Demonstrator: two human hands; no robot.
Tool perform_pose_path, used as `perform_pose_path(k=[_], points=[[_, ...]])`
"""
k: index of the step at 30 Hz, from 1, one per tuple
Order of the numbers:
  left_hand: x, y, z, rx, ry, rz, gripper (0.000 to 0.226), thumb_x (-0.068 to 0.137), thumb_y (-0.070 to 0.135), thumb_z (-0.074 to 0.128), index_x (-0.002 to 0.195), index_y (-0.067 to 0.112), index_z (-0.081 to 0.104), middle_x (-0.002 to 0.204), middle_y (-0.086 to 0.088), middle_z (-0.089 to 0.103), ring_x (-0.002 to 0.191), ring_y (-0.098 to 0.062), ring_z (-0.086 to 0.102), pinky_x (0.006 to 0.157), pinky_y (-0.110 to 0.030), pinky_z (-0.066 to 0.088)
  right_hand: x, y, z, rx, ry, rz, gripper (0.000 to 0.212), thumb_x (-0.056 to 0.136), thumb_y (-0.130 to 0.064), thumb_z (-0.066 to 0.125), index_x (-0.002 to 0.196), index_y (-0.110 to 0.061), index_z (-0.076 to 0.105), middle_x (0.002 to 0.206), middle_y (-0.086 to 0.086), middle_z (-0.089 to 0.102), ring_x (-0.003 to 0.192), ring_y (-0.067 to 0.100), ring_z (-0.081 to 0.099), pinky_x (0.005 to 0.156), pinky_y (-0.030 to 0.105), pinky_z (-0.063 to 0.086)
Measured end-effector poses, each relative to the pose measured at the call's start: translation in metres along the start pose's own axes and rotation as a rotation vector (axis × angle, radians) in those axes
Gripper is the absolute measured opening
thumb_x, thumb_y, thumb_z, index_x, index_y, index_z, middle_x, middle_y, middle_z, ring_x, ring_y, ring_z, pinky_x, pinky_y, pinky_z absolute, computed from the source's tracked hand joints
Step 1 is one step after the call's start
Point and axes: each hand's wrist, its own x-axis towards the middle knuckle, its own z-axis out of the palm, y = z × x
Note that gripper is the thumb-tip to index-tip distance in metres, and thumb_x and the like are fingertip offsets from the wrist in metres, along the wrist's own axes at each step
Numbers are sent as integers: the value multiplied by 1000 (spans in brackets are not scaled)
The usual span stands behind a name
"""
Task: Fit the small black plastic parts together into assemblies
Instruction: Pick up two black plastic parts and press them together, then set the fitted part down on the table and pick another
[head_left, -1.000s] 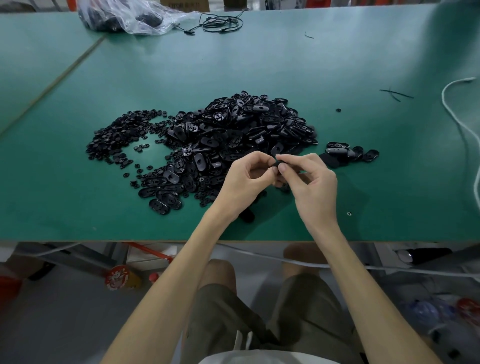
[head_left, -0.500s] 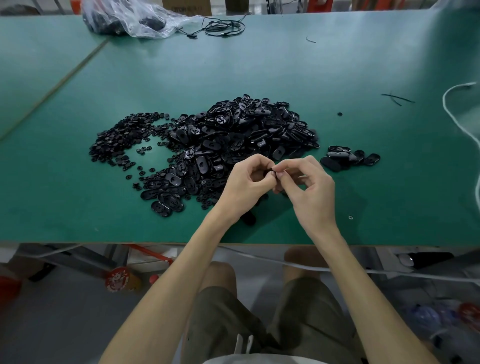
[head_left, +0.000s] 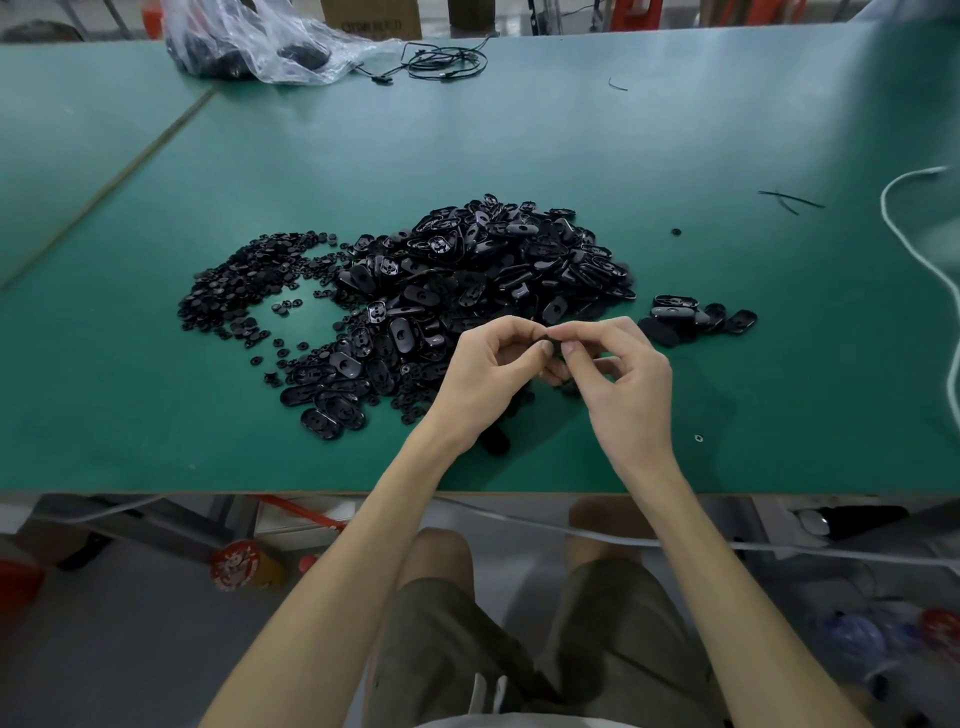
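Your left hand (head_left: 488, 374) and right hand (head_left: 618, 374) both pinch one small black plastic part (head_left: 555, 347), just beside the big pile of black plastic parts (head_left: 467, 280), near the green bench's (head_left: 519, 130) front edge.

On the table (head_left: 519, 130), discs (head_left: 244, 280) lie left of the heap (head_left: 493, 270), a cluster (head_left: 696, 319) right.

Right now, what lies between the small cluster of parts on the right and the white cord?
Nothing: the head view shows only bare green table between the small cluster and the white cord.
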Motion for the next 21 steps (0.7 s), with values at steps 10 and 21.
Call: perform_pose_path(k=[10,21], points=[[-1,2,0,-22,43,-25,21,102,8,65,120,0,70,112,-6,78,103,-18,75,95,-27,57,2,8,-3,139,214,142,26,100,-9,62,108,-28,79,109,-1,73,93,14,73,74,29,57],[1,0,-2,-61,97,-33,26,100,-10,54,123,-4,65,122,-14,73,117,-22,70,105,-35,54,9,17,-5,289,417,400,58,99,1,55,156,-9,45,155,0,54,135,-3,54,115,27,46]])
